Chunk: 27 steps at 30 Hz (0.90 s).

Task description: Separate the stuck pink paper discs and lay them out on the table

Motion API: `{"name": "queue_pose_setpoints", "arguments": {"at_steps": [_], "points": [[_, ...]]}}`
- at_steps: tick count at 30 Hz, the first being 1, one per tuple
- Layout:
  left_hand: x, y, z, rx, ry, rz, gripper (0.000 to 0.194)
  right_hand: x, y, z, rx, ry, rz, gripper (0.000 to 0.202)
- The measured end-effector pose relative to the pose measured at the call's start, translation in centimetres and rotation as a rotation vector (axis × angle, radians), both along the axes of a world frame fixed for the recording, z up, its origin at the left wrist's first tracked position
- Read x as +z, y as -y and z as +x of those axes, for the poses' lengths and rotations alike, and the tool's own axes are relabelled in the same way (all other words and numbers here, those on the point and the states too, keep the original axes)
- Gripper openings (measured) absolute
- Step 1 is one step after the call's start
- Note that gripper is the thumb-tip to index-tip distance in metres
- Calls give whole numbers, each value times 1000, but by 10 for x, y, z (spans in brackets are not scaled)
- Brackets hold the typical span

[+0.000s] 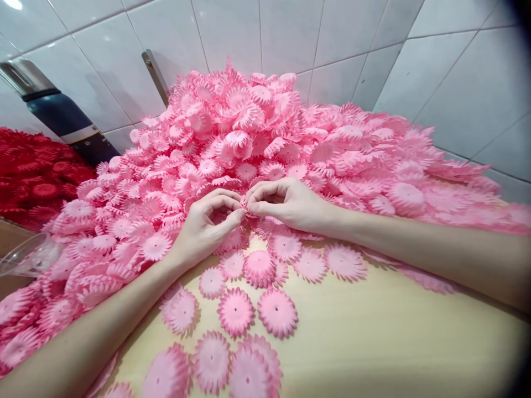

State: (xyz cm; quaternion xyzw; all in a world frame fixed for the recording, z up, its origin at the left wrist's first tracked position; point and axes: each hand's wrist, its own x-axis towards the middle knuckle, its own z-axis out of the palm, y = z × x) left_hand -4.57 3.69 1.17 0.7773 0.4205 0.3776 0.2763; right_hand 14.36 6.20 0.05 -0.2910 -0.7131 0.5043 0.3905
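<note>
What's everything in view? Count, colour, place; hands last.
Table: one, pale yellow, underneath
Pink discs: uncountable, pink, heaped and loose on table
Red discs: uncountable, red, far left
Bottle: one, dark blue, left rear
Strip: one, metallic, behind heap
Clear container: one, transparent, left edge
Brown surface: one, brown, left edge
Tiled walls: two, whitish, behind
Pink piece: one, pink, between both hands' fingertips
Forearms: two, bare, either side
Left hand: one, bare, centre
Right hand: one, bare, centre

Small pink piece (pixel 243 203) is pinched by left hand (pixel 209 220) and right hand (pixel 292 205), pink disc pile (pixel 249 130) is heaped just behind, loose discs (pixel 235 312) are scattered on tabletop (pixel 373 337), red pile (pixel 37 174) and blue bottle (pixel 66 119) seen at left.
</note>
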Motion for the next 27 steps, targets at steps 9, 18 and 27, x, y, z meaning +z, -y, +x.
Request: {"name": "queue_pose_setpoints", "arguments": {"at_steps": [9, 18, 27], "points": [[2, 3, 2, 17, 49, -12, 17, 2, 1, 1, 8, 20, 1, 10], [3, 2, 1, -10, 64, -61, 12, 2, 1, -1, -19, -9, -44, 9], [2, -1, -1, 11, 111, -124, 12, 1, -1, -3, -50, -43, -64, 17]]}}
